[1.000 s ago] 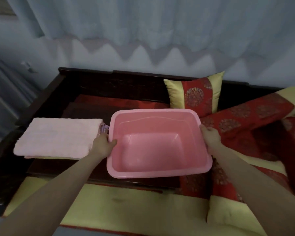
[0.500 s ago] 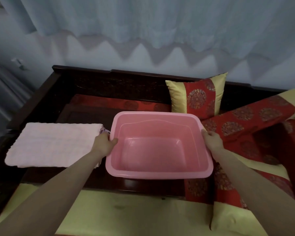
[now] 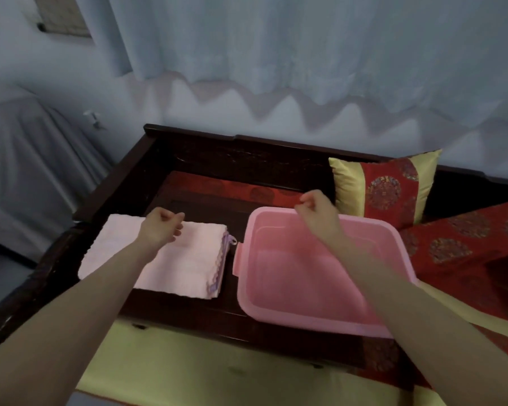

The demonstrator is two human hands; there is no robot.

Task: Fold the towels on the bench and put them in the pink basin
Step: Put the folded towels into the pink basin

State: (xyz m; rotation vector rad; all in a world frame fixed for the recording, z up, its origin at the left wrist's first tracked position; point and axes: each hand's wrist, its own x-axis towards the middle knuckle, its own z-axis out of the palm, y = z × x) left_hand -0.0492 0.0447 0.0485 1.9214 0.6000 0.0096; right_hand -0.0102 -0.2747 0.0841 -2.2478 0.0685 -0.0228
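Observation:
A stack of folded pale pink towels (image 3: 185,262) with a purple edge lies on the dark wooden bench (image 3: 188,315), left of centre. The pink basin (image 3: 294,288) stands empty on the bench just right of the towels. My left hand (image 3: 160,228) hovers over the far part of the towel stack, fingers curled loosely with nothing in them. Over the basin's far rim hangs my right hand (image 3: 317,209), also curled and holding nothing. My right forearm crosses above the basin and hides part of its right side.
A yellow and red cushion (image 3: 384,189) leans on the bench back behind the basin. Red patterned cushions (image 3: 475,238) lie at the right. A yellow seat pad (image 3: 217,376) runs along the front. Pale curtains (image 3: 276,54) hang behind, and a cloth-covered object (image 3: 33,159) stands at left.
Both hands have let go of the pink basin, which now rests on the bench. My left hand has moved over the towels and my right hand over the basin's far rim.

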